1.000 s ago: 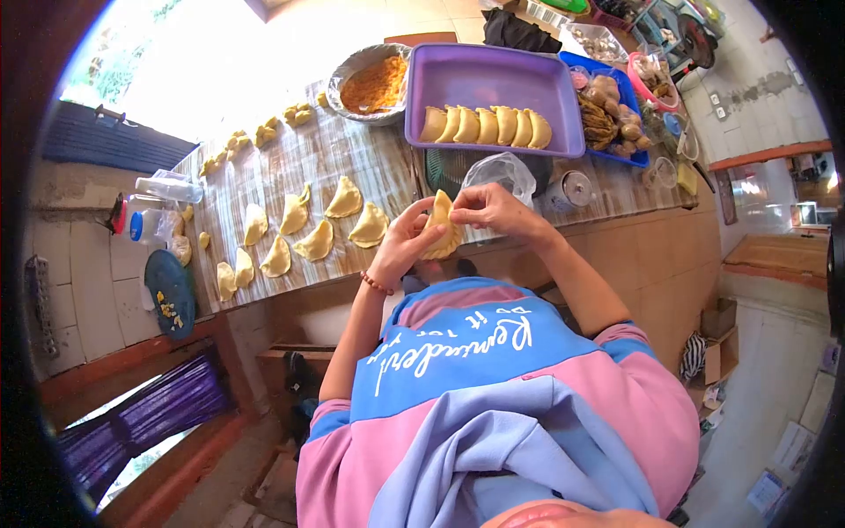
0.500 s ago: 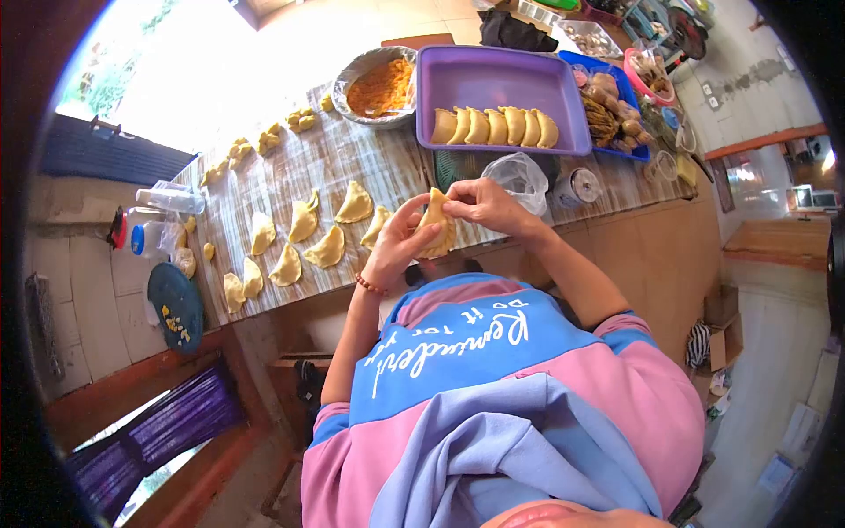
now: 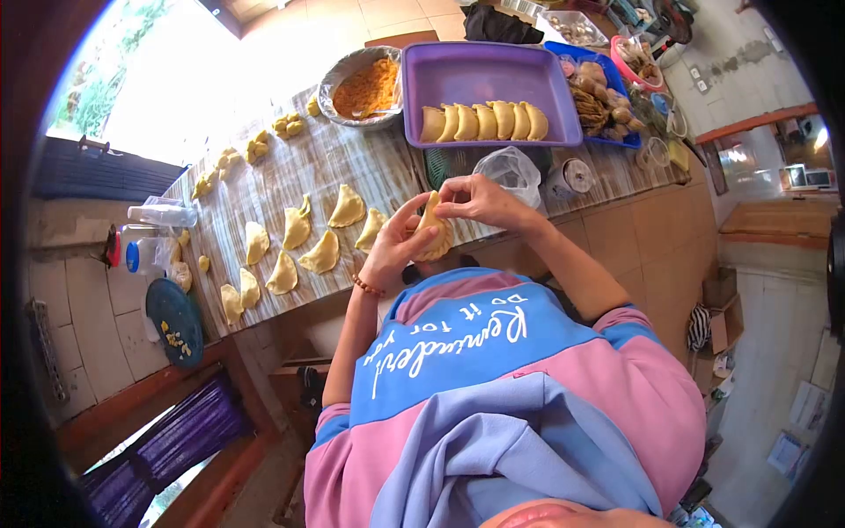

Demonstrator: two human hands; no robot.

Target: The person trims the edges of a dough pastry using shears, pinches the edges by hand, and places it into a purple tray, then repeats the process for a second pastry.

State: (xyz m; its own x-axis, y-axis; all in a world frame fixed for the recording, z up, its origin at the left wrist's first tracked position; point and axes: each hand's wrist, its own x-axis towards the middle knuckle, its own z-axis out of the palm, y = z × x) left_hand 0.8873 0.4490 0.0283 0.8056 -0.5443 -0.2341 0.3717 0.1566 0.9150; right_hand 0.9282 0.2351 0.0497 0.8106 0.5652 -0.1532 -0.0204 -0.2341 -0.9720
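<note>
My left hand (image 3: 399, 242) holds a half-moon dough pastry (image 3: 435, 232) from below and the side, over the table's front edge. At its upper rim, the fingers of my right hand (image 3: 481, 201) pinch the dough; the rim lower down shows a crimped edge. Several folded pastries (image 3: 320, 253) lie on the table left of my hands. Beyond my hands, a purple tray (image 3: 488, 73) holds a row of several finished-looking pastries (image 3: 486, 122) along its near side.
A lined bowl of orange filling (image 3: 368, 88) stands left of the tray. Dough lumps (image 3: 257, 148) lie along the far side. A clear plastic bag (image 3: 514, 176), a can (image 3: 576, 175) and a blue tray of food (image 3: 605, 103) are to the right. A dark green round board (image 3: 174, 321) is at the left.
The view has shifted slightly, so the table's things sit a little further left. My right fingers have moved slightly on the pastry's rim; both hands still hold it.
</note>
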